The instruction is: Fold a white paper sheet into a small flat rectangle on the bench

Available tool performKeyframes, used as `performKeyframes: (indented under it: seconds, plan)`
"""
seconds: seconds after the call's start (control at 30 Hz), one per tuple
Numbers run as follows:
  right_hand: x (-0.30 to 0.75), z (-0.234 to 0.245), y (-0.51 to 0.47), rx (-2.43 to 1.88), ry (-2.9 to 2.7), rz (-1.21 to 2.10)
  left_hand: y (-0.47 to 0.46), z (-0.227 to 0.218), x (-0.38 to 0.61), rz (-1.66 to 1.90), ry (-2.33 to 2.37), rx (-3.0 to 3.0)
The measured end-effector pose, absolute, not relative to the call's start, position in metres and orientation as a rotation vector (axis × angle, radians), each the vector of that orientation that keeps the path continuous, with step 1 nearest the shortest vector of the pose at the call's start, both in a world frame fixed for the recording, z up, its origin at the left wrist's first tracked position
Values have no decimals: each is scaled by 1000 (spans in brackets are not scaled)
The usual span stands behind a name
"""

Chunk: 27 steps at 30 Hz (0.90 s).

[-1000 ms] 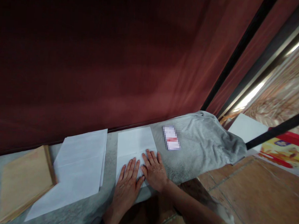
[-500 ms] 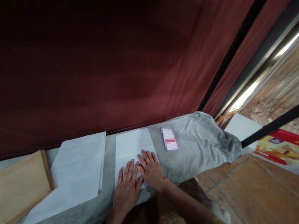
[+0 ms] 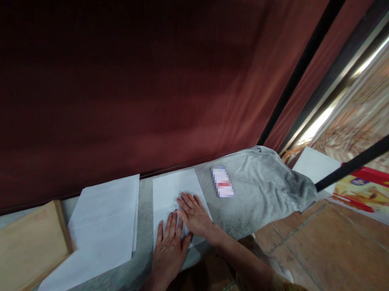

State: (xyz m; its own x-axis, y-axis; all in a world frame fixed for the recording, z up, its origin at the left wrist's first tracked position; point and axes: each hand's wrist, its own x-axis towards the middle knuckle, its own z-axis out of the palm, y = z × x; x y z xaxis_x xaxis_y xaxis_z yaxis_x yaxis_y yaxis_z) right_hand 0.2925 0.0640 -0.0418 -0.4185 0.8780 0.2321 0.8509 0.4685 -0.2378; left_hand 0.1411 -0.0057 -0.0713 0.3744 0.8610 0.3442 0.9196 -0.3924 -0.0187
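A white sheet of paper with a crease across it lies on the grey cloth in front of me. My left hand rests flat on its near part, fingers stretched toward the far edge. Close beside it, my right hand also presses flat on the sheet, fingers spread and pointing up and left. The two hands touch or nearly touch at the right thumb. Neither hand grips anything. Part of the paper is hidden under the palms.
Left of the sheet lies a stack of white papers, partly under a stack of brown envelopes. A blurred-out phone-like object lies to the right on the grey cloth. Behind hangs a dark red curtain; a colourful box stands on the right.
My right hand has shifted slightly left on the sheet relative to the paper, its fingers still flat. The whole view has moved a little; the left hand stays on the paper.
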Motion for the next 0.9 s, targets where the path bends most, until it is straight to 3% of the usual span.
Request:
performKeyframes:
  seconds: [0.53, 0.9]
  plan:
    - [263, -37, 155, -1632, -2380, 186, -7, -67, 146, -380, -1652, -2377]
    - [306, -54, 40, -1427, -2412, 111, -6, -69, 139, -342, -1649, -2466]
